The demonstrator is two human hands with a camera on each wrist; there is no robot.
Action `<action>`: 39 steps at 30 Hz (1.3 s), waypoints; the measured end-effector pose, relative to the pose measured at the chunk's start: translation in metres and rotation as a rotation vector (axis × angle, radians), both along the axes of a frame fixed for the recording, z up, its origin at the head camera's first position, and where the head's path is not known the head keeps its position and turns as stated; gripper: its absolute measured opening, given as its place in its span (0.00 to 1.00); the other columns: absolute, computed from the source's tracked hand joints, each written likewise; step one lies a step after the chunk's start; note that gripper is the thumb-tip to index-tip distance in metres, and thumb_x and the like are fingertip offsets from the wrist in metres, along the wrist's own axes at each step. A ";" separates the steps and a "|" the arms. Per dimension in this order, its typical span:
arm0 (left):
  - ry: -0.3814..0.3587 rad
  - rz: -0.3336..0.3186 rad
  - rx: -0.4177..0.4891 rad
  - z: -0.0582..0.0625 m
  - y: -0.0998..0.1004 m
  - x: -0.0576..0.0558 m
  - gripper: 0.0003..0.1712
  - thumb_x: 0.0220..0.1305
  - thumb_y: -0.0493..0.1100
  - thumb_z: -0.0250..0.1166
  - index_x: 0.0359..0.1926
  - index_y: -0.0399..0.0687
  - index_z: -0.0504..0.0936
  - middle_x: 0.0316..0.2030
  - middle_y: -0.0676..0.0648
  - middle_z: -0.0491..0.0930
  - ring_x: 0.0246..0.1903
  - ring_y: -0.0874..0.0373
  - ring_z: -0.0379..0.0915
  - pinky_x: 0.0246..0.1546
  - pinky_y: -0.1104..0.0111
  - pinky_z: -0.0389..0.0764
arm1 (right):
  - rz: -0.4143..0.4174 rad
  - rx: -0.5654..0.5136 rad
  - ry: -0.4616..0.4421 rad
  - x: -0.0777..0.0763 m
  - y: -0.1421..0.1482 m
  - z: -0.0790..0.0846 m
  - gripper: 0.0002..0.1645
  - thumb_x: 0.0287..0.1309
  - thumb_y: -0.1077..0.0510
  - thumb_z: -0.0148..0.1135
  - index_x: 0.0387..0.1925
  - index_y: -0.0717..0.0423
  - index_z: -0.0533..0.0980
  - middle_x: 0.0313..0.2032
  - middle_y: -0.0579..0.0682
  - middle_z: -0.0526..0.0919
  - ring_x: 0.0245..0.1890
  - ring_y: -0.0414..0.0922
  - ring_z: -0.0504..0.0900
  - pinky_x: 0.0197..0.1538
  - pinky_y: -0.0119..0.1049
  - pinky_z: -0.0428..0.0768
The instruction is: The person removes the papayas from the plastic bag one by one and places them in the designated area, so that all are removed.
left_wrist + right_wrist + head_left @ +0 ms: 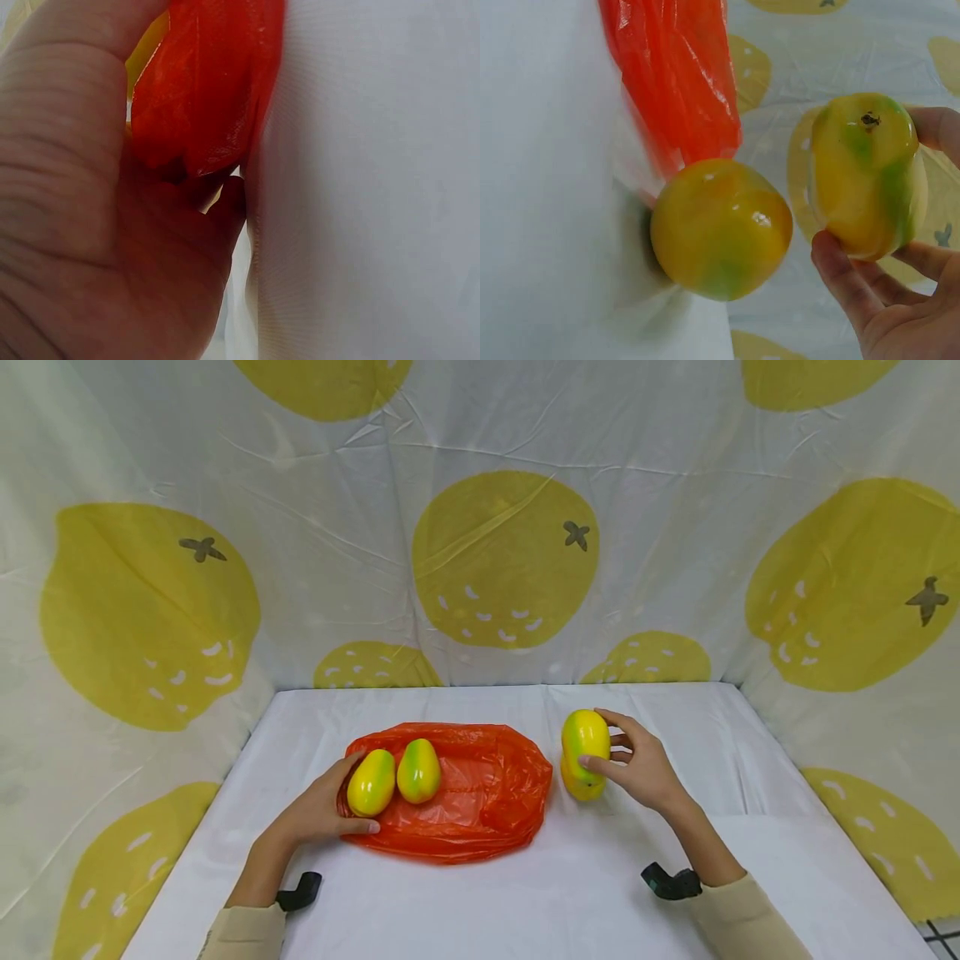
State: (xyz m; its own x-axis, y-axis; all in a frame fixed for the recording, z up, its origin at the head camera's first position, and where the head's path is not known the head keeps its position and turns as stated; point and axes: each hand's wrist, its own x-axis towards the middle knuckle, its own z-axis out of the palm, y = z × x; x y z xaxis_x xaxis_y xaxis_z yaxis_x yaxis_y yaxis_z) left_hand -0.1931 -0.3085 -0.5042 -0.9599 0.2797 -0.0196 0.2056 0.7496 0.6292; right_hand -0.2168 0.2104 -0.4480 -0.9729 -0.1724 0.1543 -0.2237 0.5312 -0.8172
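A red plastic bag (480, 793) lies spread on the table with its mouth open. Two glossy yellow-green mangoes, a left mango (371, 783) and a right mango (419, 771), rest in its left part. My left hand (330, 802) grips the bag's left side, thumb in front, close beside the left mango. The left wrist view has the red film (210, 82) within the curve of that hand. To the right of the bag, my right hand (641, 764) holds up another mango (866, 180) between thumb and fingers. Below it a further mango (720, 229) sits on the table, partly hidden in the head view.
White cloth covers the table (465, 910). Behind and at both sides hang white cloth walls with printed yellow fruit (506, 560). Each wrist wears a small black device, such as the right one (671, 882).
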 end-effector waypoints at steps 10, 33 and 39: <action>0.011 -0.001 -0.004 -0.001 0.000 0.000 0.71 0.44 0.66 0.82 0.80 0.45 0.52 0.74 0.38 0.63 0.71 0.37 0.63 0.68 0.33 0.66 | -0.028 0.019 0.017 -0.001 0.020 -0.003 0.47 0.59 0.45 0.75 0.75 0.48 0.64 0.67 0.56 0.72 0.54 0.55 0.82 0.53 0.43 0.88; -0.013 0.008 -0.002 0.001 0.000 0.000 0.71 0.44 0.65 0.82 0.80 0.46 0.52 0.75 0.38 0.62 0.71 0.37 0.62 0.68 0.33 0.67 | -0.091 0.050 -0.016 0.003 0.053 -0.005 0.45 0.64 0.49 0.70 0.77 0.50 0.62 0.69 0.61 0.69 0.55 0.57 0.79 0.46 0.23 0.80; -0.023 0.005 0.002 0.002 0.001 0.000 0.71 0.45 0.65 0.81 0.81 0.47 0.51 0.76 0.39 0.61 0.72 0.36 0.60 0.68 0.32 0.66 | -0.109 0.077 -0.034 0.002 0.060 -0.010 0.45 0.64 0.48 0.70 0.77 0.50 0.61 0.70 0.62 0.68 0.57 0.60 0.78 0.47 0.29 0.81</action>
State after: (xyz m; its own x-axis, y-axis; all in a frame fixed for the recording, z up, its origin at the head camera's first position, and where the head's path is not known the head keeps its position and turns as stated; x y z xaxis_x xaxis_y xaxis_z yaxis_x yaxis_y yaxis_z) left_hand -0.1930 -0.3079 -0.5020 -0.9605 0.2751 -0.0407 0.1876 0.7490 0.6354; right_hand -0.2150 0.2707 -0.4577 -0.9909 -0.0757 0.1112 -0.1342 0.6121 -0.7793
